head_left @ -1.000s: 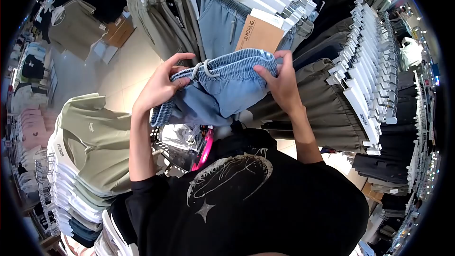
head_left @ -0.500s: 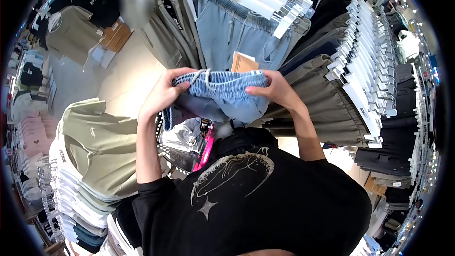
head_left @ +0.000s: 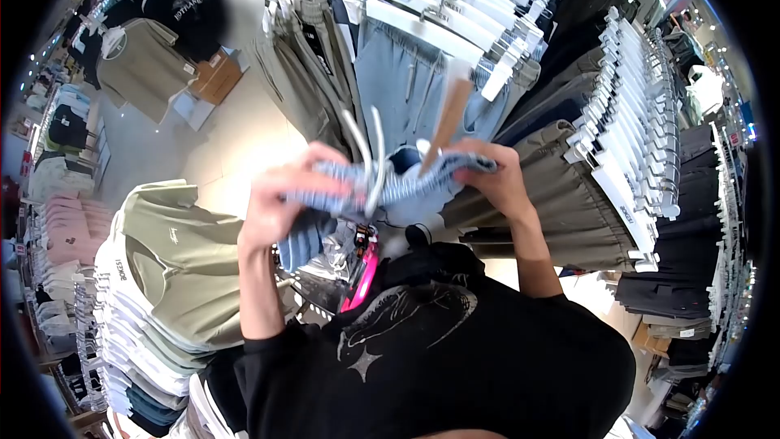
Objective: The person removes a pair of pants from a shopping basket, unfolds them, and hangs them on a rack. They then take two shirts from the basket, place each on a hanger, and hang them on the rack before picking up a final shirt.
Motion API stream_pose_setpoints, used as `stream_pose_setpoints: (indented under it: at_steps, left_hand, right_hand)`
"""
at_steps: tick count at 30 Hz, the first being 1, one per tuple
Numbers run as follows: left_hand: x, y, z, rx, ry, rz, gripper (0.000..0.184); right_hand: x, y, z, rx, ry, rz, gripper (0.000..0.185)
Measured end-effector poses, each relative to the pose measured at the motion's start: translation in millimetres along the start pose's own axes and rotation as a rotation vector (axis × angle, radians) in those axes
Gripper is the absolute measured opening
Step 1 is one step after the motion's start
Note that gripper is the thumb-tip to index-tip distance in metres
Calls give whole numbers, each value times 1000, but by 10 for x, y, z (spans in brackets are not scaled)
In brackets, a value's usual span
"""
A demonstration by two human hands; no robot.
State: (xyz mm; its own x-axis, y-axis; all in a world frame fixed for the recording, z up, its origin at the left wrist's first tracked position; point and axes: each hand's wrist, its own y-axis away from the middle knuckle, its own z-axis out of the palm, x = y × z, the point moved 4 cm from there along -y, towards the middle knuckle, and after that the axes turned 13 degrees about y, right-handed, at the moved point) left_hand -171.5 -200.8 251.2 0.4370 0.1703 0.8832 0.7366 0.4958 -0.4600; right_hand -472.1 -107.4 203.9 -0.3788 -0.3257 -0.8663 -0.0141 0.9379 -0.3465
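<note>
A pair of light blue denim pants [head_left: 418, 205] with a gathered elastic waistband is stretched between both hands in front of my chest. My left hand [head_left: 280, 195] grips one end of the waistband, blurred by motion. At the other end my right hand [head_left: 497, 179] is closed on the band, thumb on the near side. White drawstrings [head_left: 378, 154] swing up from the waist, and a brown paper tag [head_left: 449, 118] stands up beside my right hand. Part of the denim hangs below my left hand; the lower legs are hidden.
Ahead hang light blue pants [head_left: 398, 73] on white clip hangers. Dark and olive trousers [head_left: 561, 195] hang on a rack at right, and green and white T-shirts [head_left: 187, 252] at left. Below my hands is a dark basket [head_left: 313, 289] with grey items and a pink strip.
The waistband has tilted and spread wider, and its drawstrings and tag have flipped upward. My right hand has shifted slightly right and down; my left hand has moved down. The view has shifted a little.
</note>
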Motion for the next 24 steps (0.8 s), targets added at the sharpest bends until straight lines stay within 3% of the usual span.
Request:
stream_pose_setpoints:
  at_steps: [1,3,5,7,9,13,17,18,22,24]
  left_hand:
    - [67,29,32,-87,143,122,25]
    - [-104,-15,39,-52,-79,-133,46]
    - [-356,14,-94,99,-355,-276,62]
    - [-396,40,-80,195,-249,-307,59]
    - [-429,64,12,260,-381,-232,59]
    - [-423,82,109,422,-264,-155,69]
    - [-409,33,154,303,-663,-177,66]
    - [-501,64,114,204,-711,-321,70]
    - [-992,107,127,-70,-346,-732,91]
    - [-1184,-26,246,-36,-243,-579,97]
  right_hand:
    - [-47,-72,8,-2,88,-84,33]
    - [-109,-161,81,-33,261,-221,33]
    - [128,-259,241,-11,240,-68,29]
    - [320,-226,340,43,131,7,27]
    - [447,-177,390,95,-16,82,26]
    - [652,-69,410,189,-197,208,29]
    - [581,-62,344,174,-205,218,21]
    - [576,-43,314,154,-180,235,19]
    - [586,77,353,83,-72,288,23]
    - [666,153,464,90,-86,249,25]
